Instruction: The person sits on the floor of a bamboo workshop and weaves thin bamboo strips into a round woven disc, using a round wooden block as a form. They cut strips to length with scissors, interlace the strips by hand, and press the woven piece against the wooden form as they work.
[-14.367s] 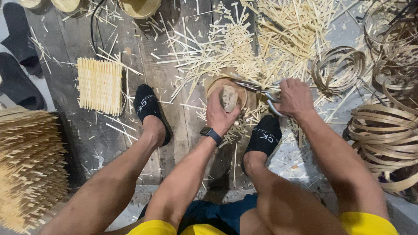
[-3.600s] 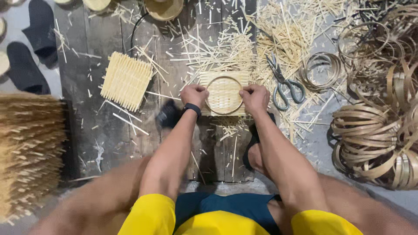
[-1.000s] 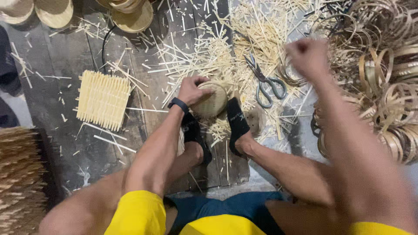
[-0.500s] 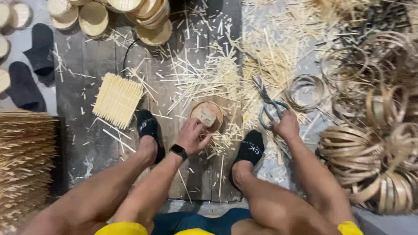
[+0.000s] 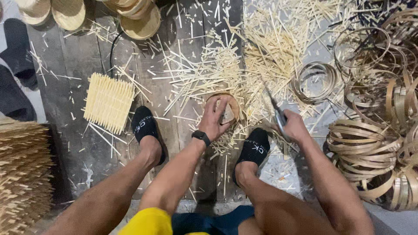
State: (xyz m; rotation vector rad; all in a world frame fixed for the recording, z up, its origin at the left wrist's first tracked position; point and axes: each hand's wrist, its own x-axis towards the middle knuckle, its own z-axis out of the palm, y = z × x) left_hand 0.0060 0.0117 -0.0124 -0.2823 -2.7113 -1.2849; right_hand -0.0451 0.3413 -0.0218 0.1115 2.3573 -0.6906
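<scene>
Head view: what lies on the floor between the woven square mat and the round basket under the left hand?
Head view: one black-socked foot and loose bamboo splinters on the dark planks, between the mat and the round basket.

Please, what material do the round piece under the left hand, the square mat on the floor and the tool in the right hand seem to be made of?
The round piece looks like pale woven bamboo in a bent-strip hoop, unvarnished. The square mat seems the same: parallel pale slats, matte, with raw ends. The tool is likely metal scissors: thin, grey, slightly shiny blades.
</scene>
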